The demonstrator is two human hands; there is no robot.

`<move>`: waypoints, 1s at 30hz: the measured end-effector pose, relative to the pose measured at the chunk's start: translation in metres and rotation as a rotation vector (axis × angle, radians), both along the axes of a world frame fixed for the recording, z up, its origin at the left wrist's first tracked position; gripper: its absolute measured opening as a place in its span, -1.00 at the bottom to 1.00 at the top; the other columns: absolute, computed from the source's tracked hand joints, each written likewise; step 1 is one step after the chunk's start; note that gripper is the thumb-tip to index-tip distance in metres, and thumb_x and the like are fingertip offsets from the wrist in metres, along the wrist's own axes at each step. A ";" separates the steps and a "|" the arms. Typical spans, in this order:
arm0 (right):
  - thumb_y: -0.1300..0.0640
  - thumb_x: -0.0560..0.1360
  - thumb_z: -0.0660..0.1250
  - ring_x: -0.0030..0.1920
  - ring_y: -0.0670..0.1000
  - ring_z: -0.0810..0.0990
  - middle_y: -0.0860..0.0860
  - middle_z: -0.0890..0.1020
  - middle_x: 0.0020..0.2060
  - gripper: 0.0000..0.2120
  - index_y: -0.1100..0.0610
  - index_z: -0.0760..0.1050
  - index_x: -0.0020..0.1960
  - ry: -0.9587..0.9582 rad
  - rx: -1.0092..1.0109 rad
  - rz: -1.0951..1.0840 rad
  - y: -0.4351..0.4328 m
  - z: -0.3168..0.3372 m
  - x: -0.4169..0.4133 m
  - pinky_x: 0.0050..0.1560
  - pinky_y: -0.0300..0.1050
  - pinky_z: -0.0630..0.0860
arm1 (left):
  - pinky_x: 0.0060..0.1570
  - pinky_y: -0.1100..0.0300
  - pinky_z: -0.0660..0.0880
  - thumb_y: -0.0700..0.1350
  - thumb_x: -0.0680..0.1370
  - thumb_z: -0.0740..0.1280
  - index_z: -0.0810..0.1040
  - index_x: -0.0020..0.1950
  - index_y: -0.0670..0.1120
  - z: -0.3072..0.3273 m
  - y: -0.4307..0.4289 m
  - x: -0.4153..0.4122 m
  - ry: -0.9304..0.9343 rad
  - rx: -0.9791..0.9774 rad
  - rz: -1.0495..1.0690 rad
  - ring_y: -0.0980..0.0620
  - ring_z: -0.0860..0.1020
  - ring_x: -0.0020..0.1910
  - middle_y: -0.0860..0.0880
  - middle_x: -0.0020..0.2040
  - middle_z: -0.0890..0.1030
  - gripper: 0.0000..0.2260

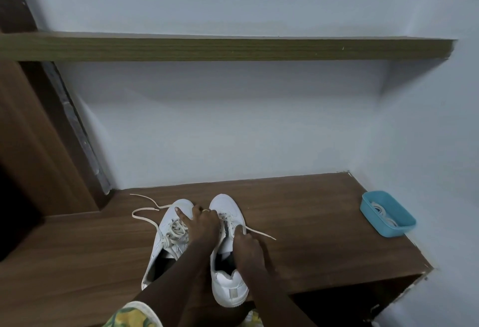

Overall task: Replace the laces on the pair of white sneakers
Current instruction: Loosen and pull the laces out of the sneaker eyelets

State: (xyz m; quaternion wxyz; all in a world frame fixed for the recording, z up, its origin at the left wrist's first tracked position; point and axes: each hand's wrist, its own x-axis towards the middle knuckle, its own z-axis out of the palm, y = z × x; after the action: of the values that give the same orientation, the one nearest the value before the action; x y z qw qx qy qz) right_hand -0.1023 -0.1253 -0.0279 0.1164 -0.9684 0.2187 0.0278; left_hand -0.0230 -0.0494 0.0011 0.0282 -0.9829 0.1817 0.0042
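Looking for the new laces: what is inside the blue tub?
What look like white laces lie coiled in the blue tub. Its near wall hides part of the bottom, so how many there are, or anything beneath them, cannot be seen.

Two white low-top leather sneakers stand side by side at the lower centre of the frame on a brown wooden top (311, 223), toes towards the upper edge. The left-hand white sneaker (166, 225) has its cream flat lace (172, 233) loosened and bunched over the tongue, with long ends looping out to the upper left. The right-hand white sneaker (228, 284) has its own lace end (261, 233) trailing to the right from the right hand (247, 245) at the tongue. More white laces (379, 210) lie coiled in a light blue plastic tub (388, 233) at the right edge.
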 end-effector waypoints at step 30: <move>0.28 0.63 0.00 0.17 0.14 0.58 0.20 0.54 0.21 -0.60 0.24 0.14 0.47 -0.028 0.024 -0.002 -0.001 -0.002 0.001 0.11 -0.05 0.52 | 0.09 -0.40 -0.54 -0.14 0.61 0.10 0.51 0.15 -0.03 0.000 0.005 0.005 -0.013 0.008 -0.064 -0.07 0.20 0.40 0.02 0.09 0.57 -0.77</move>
State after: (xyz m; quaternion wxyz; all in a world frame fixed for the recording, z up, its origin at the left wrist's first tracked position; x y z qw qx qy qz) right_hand -0.1015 -0.1264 -0.0301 0.1309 -0.9671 0.2174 0.0169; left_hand -0.0182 -0.0442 0.0006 0.0335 -0.9765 0.2129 -0.0022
